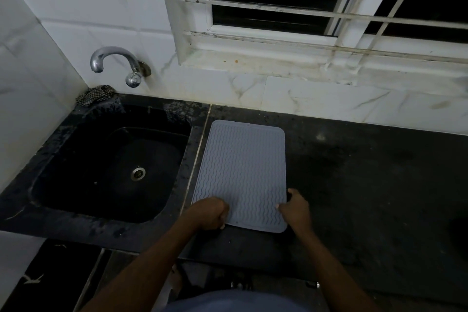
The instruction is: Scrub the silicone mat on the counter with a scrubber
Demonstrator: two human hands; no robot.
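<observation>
Dimly, left hand [210, 213] and right hand [295, 206] clamp curled fingers on the mat [243, 167], fingertips hidden.

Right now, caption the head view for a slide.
Left hand and right hand grip near corners of a grey ribbed silicone mat on a black counter.

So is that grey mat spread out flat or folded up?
Spread flat. The mat lies unfolded on the counter, its wavy ridges showing throughout; the left hand and right hand hold its near corners.

Home kitchen — black sink [76, 175], wall tap [119, 63], dark counter [367, 172], tiled wall [83, 2]
</observation>
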